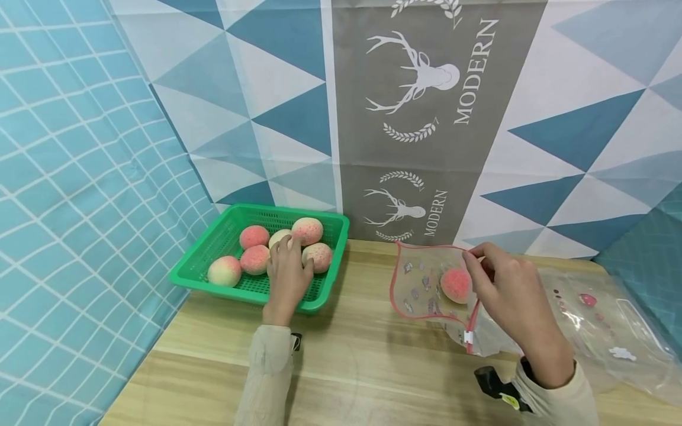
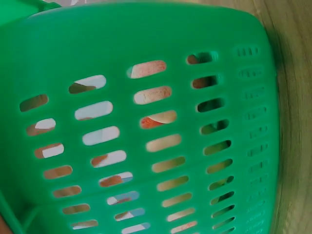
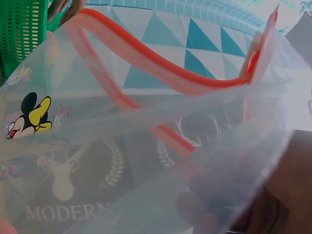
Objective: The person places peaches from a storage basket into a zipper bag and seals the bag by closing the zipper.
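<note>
In the head view, my left hand (image 1: 288, 269) reaches into a green basket (image 1: 183, 274), fingertips at a pale peach-like ball (image 1: 279, 236) and thumb spread beside a pink-and-cream one (image 1: 317, 258). The palm hides whatever lies under it. On the right, my right hand (image 1: 511, 296) pinches the rim of a clear zip bag (image 1: 421, 296) between thumb and fingers. The bag's mouth gapes, edged by a red zip strip, with a white slider (image 1: 468, 337) at its near corner. One pink ball (image 1: 455, 285) shows in the bag. Cartoon prints (image 3: 31, 117) mark the bag in the right wrist view.
Several more pink and cream balls (image 1: 224, 271) lie in the basket. Other clear bags (image 1: 602, 331) lie flat at the right of the wooden table (image 1: 346, 367). A patterned cloth (image 1: 405, 118) hangs behind. The basket's slotted wall (image 2: 146, 195) fills most of the left wrist view.
</note>
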Action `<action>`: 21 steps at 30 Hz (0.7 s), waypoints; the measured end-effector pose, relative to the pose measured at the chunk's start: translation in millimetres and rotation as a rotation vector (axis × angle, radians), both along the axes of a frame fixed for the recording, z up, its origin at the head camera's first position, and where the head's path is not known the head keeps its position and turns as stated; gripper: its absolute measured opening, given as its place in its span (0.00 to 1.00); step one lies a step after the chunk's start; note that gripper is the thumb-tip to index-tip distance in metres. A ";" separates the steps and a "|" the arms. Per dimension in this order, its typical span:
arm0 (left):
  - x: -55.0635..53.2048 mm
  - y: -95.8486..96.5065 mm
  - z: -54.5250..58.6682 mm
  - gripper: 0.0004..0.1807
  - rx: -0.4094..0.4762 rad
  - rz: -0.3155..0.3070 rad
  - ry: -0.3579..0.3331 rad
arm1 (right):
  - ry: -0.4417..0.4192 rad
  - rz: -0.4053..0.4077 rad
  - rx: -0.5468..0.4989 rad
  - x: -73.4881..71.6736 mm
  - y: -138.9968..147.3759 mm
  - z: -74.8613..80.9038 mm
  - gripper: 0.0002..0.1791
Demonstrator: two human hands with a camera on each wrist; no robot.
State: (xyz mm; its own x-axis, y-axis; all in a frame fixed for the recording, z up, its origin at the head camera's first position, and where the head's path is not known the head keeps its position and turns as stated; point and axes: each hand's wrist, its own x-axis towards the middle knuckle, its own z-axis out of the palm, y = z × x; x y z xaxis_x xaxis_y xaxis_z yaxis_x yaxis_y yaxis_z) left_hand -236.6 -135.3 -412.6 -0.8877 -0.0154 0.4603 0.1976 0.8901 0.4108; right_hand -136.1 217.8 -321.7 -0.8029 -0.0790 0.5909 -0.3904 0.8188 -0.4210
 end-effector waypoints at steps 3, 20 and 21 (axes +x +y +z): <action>0.4 -0.2 0.5 0.26 -0.007 0.047 -0.034 | -0.008 0.001 0.003 0.2 -0.5 1.1 0.09; 7.4 2.1 -2.0 0.14 -0.069 0.214 -0.100 | -0.050 0.003 0.006 1.4 -3.8 -0.1 0.09; 7.5 2.2 -2.1 0.12 -0.061 0.219 -0.091 | -0.047 0.005 0.007 1.2 -4.1 -0.1 0.08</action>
